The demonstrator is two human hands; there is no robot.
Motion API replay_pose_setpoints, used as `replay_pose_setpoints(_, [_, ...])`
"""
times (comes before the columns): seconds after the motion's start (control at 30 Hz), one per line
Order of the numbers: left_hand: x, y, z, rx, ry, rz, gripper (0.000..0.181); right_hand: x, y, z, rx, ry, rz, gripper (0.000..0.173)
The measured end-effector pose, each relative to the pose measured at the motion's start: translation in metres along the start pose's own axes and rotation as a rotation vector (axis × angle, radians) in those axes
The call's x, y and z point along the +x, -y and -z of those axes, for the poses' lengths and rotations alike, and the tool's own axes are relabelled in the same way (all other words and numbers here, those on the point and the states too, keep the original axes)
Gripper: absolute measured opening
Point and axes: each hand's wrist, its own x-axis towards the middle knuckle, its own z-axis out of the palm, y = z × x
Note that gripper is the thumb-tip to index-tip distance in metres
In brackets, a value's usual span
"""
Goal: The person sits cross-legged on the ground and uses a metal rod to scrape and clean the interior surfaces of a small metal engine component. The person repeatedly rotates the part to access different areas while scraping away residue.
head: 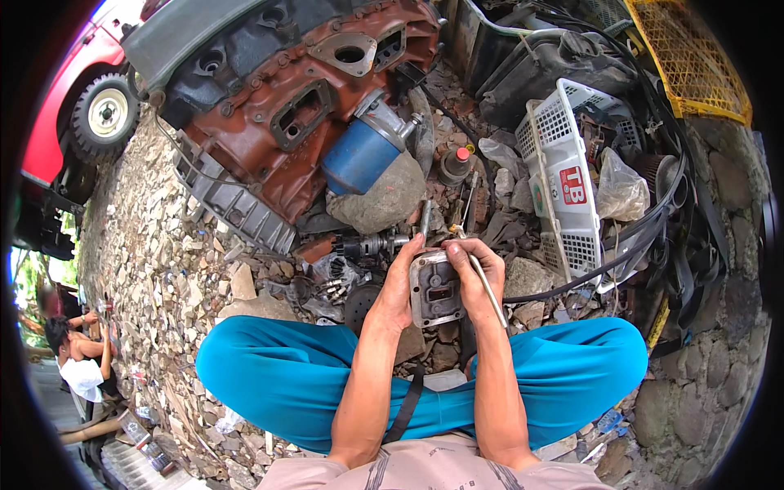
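Between both hands, above my crossed legs, is a dirty metal housing (436,288) with a flanged, bolt-holed rim and a rectangular opening. My left hand (397,288) grips its left edge, the thumb along the side. On the opposite edge, my right hand (478,269) holds the housing and also a thin paintbrush-like rod (488,289) with a pale handle, which slants down past the wrist. Just beyond the left fingertips stands a metal tube or socket (425,215). The fingers behind the housing are hidden.
A rust-red engine block (257,122) with a blue filter canister (361,156) rests ahead, beside a large stone (392,190). A white plastic crate (569,202) of parts stands right, near a bottle with a red cap (456,164). Black hose (637,248) curves past it. People (82,361) sit far left.
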Motion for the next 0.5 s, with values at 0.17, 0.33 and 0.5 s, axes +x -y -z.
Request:
replay_pose_setpoints(0.17, [-0.001,-0.006,-0.006,0.059,0.100,0.025,0.064,0.001,-0.002,0.002,0.331,-0.247,-0.104,0.024])
replay_pose_setpoints(0.33, [0.013,0.011,0.002,0.102,0.025,-0.089,0.077,0.008,-0.015,0.011,0.539,-0.461,-0.134,0.025])
replay_pose_setpoints(0.5, [0.022,0.052,-0.006,-0.203,0.087,-0.380,0.082,0.009,-0.019,0.023,0.899,-0.393,-0.216,0.033])
